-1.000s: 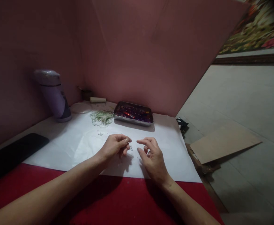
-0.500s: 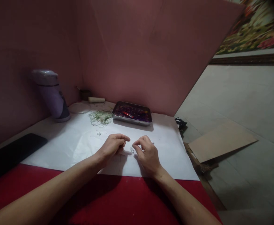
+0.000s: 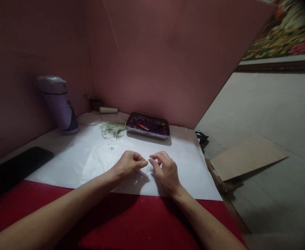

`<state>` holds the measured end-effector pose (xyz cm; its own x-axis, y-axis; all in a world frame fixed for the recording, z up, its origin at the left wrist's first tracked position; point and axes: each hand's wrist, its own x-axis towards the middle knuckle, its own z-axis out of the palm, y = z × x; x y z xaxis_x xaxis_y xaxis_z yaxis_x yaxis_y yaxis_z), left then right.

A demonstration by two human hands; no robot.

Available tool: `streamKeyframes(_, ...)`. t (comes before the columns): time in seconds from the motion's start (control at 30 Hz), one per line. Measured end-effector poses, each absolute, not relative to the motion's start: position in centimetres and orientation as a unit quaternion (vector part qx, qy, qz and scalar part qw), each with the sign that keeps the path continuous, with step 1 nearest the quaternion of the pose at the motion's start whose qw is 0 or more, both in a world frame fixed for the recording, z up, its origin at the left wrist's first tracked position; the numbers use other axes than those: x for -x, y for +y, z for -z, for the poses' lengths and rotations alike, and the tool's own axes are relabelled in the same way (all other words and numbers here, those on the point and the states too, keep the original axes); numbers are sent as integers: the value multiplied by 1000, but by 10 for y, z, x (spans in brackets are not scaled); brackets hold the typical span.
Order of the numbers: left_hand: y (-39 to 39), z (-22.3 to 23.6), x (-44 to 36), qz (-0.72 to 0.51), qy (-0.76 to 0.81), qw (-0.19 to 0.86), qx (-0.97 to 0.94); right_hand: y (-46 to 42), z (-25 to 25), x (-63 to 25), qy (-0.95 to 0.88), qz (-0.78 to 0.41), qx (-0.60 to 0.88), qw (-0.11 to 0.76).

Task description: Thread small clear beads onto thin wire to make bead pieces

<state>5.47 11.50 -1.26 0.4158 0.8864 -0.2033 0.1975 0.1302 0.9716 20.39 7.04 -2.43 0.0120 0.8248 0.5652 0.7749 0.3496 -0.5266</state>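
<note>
My left hand [image 3: 131, 161] is closed in a pinch above the white sheet [image 3: 69, 166], its thumb and index tips pointing right. Whatever it holds is too small to make out. Close by, my right hand [image 3: 165, 169] also pinches with thumb and forefinger, the two sets of fingertips nearly meeting. What lies between the right fingertips cannot be made out either. Just below the fingertips lie several tiny clear beads [image 3: 148, 169] on the sheet. Farther left rests a second small group of clear beads [image 3: 111, 148].
Behind my hands stands a metal tray [image 3: 147, 136] of purple beads, with a red tool inside. Left of it lies a tangle of green threads [image 3: 113, 130]. A purple bottle [image 3: 58, 104] and a black flat object [image 3: 19, 166] are at left. Cardboard [image 3: 248, 158] lies at right.
My left thumb and fingers have come together in a pinch and moved slightly right and down, toward my right fingertips. My right hand has barely moved.
</note>
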Motion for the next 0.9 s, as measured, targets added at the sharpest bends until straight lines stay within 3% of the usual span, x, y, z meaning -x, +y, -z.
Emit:
streamKeyframes(0.17, 115, 7, -55, -292, 483, 582, -585, 65, 18, -207, -688, -27, 580, 435)
streamKeyframes(0.63, 124, 13, -51, -329, 501, 559, -573, 53, 9, -222, -760, -81, 598, 243)
streamKeyframes(0.9, 125, 13, -51, -321, 509, 557, -573, 54, 19, -217, -761, -75, 603, 228)
